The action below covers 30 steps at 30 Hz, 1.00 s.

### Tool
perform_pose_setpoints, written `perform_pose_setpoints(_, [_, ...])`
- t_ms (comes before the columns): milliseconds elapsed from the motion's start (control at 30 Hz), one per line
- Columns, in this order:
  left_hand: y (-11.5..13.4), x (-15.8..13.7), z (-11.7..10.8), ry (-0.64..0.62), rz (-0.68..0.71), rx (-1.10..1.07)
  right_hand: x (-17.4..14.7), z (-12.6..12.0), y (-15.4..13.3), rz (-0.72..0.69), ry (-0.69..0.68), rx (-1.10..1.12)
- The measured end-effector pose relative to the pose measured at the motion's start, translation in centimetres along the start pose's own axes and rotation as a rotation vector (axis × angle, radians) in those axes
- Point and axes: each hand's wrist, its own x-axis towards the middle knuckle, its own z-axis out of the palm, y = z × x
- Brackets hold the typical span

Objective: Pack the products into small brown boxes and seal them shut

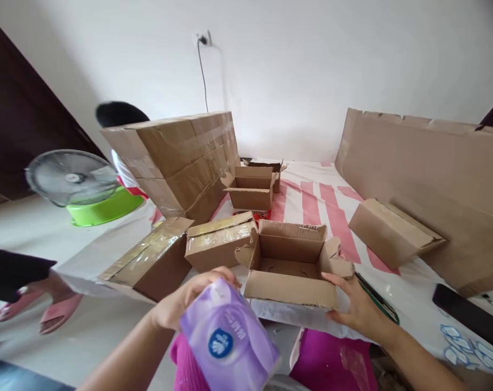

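Note:
My left hand (191, 296) is closed on a purple soft pack (246, 347) with a round blue logo, which looks like a tissue pack. It is tilted and held low, in front of the table edge. Just beyond it stands an open cardboard box (291, 290), its flaps spread and its visible floor bare. My right hand (360, 309) grips the front right corner of this box, with the thumb and fingers at the front and right side flaps. Two taped boxes, a near-left one (160, 260) and a middle one (222, 241), lie left of the open box.
Behind are another open box (252, 198) and a stack of taped cartons (193, 157). At right, a small box (393, 231) leans by a large cardboard sheet (425, 179). A black phone-like object (470, 317) lies near the right edge. A person's feet in pink slippers (61, 312) show at left.

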Motion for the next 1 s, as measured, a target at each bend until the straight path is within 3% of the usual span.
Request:
perform_pose_setpoints(67, [-1.2,-0.7,1.5,-0.174,-0.061,-0.176,0.7,1.3,-0.2,0.019,0.112,0.005])
perform_pose_setpoints(100, [-1.9,-0.9,2.5,-0.197,-0.096,-0.280,1.2,1.6,-0.1,0.026,0.156,0.006])
perform_pose_setpoints(167, [-3.2,-1.0,4.8,-0.092,-0.135,-0.345,2.0,1.7,0.4,0.049,0.230,-0.007])
perform_pose_setpoints(267, [-5.5,0.0,8.5,0.073,-0.138,-0.269,2.9,1.0,0.8,0.095,0.281,-0.027])
perform_pose_setpoints(433, [-9.4,3.0,13.5,0.192,-0.289,-0.023,3.1,0.9,0.6,0.104,0.097,-0.086])
perform_pose_setpoints(533, [-10.3,3.1,14.3,0.221,-0.314,0.165,2.5,2.4,0.4,0.162,0.097,-0.167])
perform_pose_setpoints(633, [-8.9,2.5,11.5,0.269,-0.121,0.385,1.7,4.0,0.6,0.194,0.141,-0.215])
perform_pose_setpoints(700, [-6.8,2.8,7.6,0.288,0.045,0.545,1.4,4.7,0.7,0.180,0.174,-0.236])
perform_pose_setpoints(733, [-5.7,3.4,5.2,0.266,0.062,0.649,1.4,4.9,0.8,0.168,0.186,-0.246])
perform_pose_setpoints(800, [-3.8,5.1,0.6,0.161,-0.039,0.889,1.6,4.7,0.9,0.135,0.199,-0.257])
perform_pose_setpoints(867, [-2.8,7.2,-3.0,0.037,-0.242,1.058,2.1,4.0,1.1,0.117,0.207,-0.249])
perform_pose_setpoints(933, [-2.5,8.9,-5.1,-0.094,-0.377,1.105,2.7,2.8,1.5,0.119,0.185,-0.216])
perform_pose_setpoints(1000, [-2.5,9.7,-5.7,-0.173,-0.398,1.106,3.2,1.5,1.9,0.142,0.119,-0.164])
